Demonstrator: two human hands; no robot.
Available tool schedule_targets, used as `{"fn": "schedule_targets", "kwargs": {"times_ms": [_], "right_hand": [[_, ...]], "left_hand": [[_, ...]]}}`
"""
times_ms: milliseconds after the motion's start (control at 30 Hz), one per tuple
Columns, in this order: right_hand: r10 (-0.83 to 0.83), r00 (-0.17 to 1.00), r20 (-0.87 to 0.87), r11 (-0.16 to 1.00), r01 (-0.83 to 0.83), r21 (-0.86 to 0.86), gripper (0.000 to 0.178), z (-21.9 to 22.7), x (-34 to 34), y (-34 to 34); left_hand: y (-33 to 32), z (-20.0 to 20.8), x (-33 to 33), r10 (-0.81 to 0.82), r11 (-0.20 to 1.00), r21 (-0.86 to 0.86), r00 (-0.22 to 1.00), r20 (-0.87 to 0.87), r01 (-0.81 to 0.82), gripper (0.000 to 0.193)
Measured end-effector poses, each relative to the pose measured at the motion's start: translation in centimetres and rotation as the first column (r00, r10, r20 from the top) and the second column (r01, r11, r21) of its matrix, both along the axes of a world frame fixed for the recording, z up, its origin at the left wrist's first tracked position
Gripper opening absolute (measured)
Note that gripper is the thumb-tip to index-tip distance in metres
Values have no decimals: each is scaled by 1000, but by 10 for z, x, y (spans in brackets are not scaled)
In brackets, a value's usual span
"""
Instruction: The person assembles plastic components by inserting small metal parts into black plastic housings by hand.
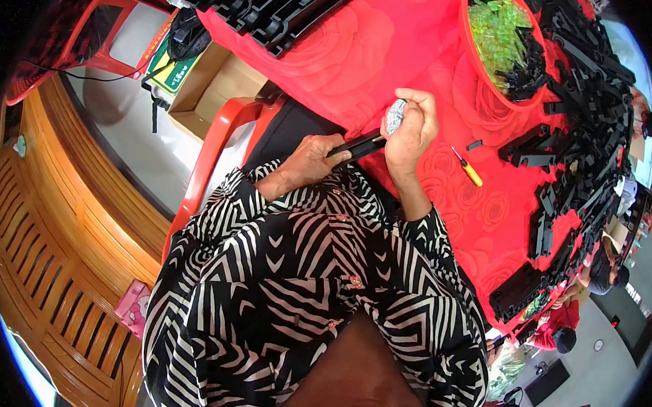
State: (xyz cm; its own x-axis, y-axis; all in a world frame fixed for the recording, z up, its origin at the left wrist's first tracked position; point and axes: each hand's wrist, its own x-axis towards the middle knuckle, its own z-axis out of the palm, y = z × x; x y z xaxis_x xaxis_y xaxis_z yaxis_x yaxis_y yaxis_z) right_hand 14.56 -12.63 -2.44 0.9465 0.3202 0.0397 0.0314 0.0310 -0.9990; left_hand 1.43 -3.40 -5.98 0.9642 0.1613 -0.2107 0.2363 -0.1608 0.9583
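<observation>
My left hand is closed around one end of a long black plastic part, held low over my lap by the table edge. In my right hand is a tool with a silvery, wrapped-looking handle; the fist is closed round it. The tool's working end is hidden by the hand and meets or nearly meets the far end of the black part. To the right of that hand, a screwdriver with a yellow handle lies on the red cloth. Near its tip rests a small dark piece.
A red-rimmed basket holds green translucent pieces and black bits. Heaps of black plastic parts cover the table's right side; long black parts lie at the far left. A red chair, cardboard box and wooden bench stand left.
</observation>
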Motion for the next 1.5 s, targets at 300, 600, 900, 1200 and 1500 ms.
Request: {"fn": "schedule_targets", "kwargs": {"times_ms": [300,600,900,1200,1500], "right_hand": [[-72,978,-196,942,131,310,17,20,7,-17],[-74,981,-181,950,125,287,19,11,-6,-8],[-124,980,-156,970,152,188,19,9,-7,-6],[-133,990,-47,990,135,30,19,6,-4,-3],[-52,972,-231,930,131,344,16,23,-2,-17]], "left_hand": [[-2,6,2,-9,997,-82,988,-156,-4,23],[-2,11,1,-10,997,-78,985,-171,-3,21],[-3,6,0,-13,996,-91,983,-184,-3,21],[-6,6,2,8,1000,-26,981,-193,-13,19],[-5,8,0,22,998,-55,986,-165,-32,20]]}}
